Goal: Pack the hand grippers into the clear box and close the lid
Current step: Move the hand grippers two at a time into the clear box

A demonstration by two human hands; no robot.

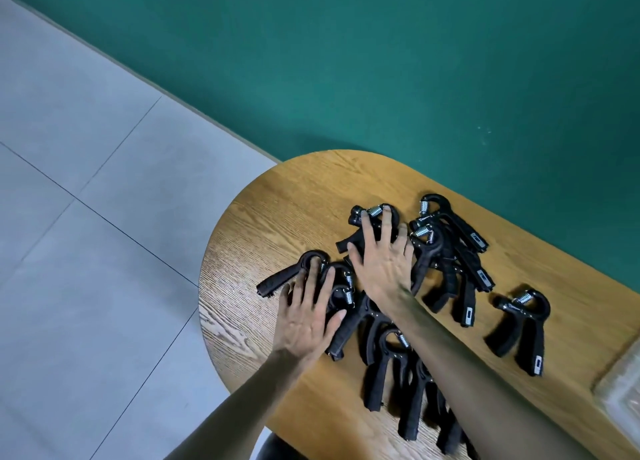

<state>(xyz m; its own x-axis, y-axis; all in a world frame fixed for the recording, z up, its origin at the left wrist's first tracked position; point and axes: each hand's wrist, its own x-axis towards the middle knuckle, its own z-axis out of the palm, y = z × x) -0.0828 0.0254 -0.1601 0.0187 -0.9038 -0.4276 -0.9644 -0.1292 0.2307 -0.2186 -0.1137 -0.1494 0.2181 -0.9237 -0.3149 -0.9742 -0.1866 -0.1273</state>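
Since the hand grippers lie scattered over the wooden table, both hands are laid flat on them with fingers spread, seemingly so that they can be gathered: the left hand rests on one pair, the right hand on another just beyond it. A translucent shape well to the right of the right hand is judged to be the clear box, its lid not discernible

Black hand grippers with silvery coil springs, strewn over a honey-brown wood-grain table. Behind the table, a flat teal-green wall; left of the table, pale grey floor tiles crossed by thin dark seams.
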